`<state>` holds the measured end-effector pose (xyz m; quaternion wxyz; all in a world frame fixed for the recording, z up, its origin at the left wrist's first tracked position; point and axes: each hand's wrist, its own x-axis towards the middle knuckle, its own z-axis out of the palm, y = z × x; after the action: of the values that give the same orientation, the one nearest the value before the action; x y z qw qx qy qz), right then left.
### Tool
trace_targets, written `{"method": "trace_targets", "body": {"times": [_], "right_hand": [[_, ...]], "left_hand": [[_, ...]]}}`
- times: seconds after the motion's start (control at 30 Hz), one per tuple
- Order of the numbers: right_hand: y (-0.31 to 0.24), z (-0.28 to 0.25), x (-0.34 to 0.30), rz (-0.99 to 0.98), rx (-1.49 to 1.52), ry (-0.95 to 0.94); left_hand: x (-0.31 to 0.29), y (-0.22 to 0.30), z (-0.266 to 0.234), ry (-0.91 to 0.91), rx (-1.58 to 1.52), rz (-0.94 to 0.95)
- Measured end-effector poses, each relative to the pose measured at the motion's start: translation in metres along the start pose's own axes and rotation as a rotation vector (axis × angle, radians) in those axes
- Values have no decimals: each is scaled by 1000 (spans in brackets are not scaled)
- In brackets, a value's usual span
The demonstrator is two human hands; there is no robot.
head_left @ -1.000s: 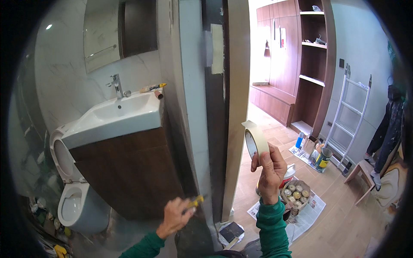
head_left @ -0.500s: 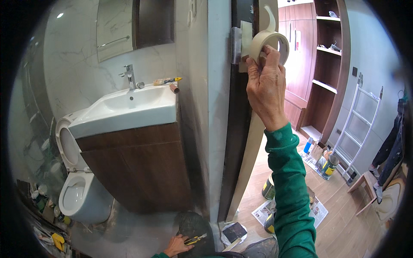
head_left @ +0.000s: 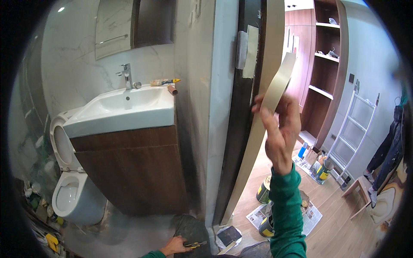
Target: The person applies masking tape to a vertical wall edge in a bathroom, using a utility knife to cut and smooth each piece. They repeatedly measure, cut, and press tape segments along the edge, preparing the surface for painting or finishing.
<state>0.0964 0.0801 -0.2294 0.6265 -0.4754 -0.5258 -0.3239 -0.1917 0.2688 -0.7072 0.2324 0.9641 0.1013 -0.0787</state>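
Doorframe (head_left: pixel 240 118), dark with a pale outer strip, upright beside washbasin (head_left: pixel 120 121). Newspaper (head_left: pixel 314 218) on the floor beyond, paint can (head_left: pixel 266 228) at its left edge, presumably to catch drips. Right hand (head_left: pixel 282 137) raised by the doorframe's outer edge, thumb and fingers pinching masking tape roll (head_left: pixel 275 89); left hand (head_left: pixel 173 246) low, apparently against a dark trouser knee (head_left: pixel 191 228), closed around yellow-and-black utility knife (head_left: pixel 198 244). Roll seen edge-on, gripped low on its rim, likely to leave the outer band free. Knife pointing outward, probably for safety.
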Motion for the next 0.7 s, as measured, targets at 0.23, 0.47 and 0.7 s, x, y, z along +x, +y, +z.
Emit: {"method": "trace_targets", "body": {"times": [0.23, 0.47, 0.7], "right_hand": [[-22, -7, -46, 258, 348, -171], [-28, 2, -62, 289, 389, -233], [-26, -2, -51, 329, 320, -208]], "left_hand": [[50, 106, -242, 794, -615, 225], [61, 248, -413, 845, -914, 843], [82, 292, -467, 808, -853, 858]]}}
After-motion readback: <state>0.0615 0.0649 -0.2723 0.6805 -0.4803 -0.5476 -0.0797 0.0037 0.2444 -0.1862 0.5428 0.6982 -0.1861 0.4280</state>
